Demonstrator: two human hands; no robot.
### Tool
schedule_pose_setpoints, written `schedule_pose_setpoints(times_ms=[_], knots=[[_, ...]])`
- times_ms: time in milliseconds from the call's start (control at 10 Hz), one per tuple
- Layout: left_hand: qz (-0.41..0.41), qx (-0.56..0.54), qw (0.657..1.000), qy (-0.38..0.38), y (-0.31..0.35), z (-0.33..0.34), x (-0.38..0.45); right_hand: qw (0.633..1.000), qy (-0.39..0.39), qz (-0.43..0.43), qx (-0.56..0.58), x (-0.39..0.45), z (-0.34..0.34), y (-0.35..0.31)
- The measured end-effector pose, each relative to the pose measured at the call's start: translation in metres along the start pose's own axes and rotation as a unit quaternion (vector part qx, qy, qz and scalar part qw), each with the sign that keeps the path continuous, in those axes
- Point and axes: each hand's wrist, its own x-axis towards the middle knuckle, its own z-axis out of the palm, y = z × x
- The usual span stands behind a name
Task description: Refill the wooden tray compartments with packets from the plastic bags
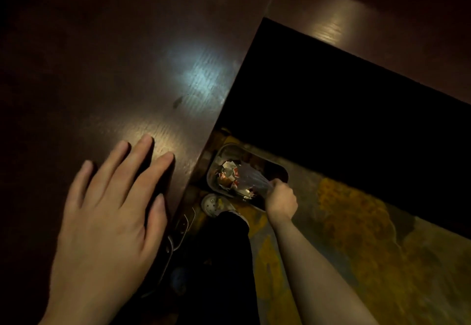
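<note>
Dark wooden table (pixel 107 52) bearing left hand (pixel 109 212), lying flat near its edge. Patterned floor (pixel 356 235) beside table carrying bin (pixel 216 156), shoe (pixel 214 205).

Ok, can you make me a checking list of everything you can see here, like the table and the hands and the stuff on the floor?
Surface: dark glossy wooden table, bare where visible, with light glare.
Job's things: clear plastic bag held over a floor bin containing torn packets; wooden tray not in view.
Clutter: nothing seen on the table.
Hands: left hand flat on the table edge, fingers spread; right hand closed on the bag down by the bin.
Cables: nothing seen.
Surroundings: dim room, yellow-patterned floor, a pale shoe beside the bin, a dark panel on the right.
</note>
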Motion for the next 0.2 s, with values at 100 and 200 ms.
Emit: schedule_pose_setpoints(times_ms=[100, 200], knots=[[0.012, -0.017, 1.000, 0.008, -0.005, 0.006, 0.002, 1.000, -0.015, 0.001, -0.011, 0.011, 0.007, -0.001], [0.017, -0.015, 1.000, 0.017, -0.008, 0.009, 0.002, 0.999, -0.051, 0.003, -0.008, 0.023, 0.010, 0.004]])
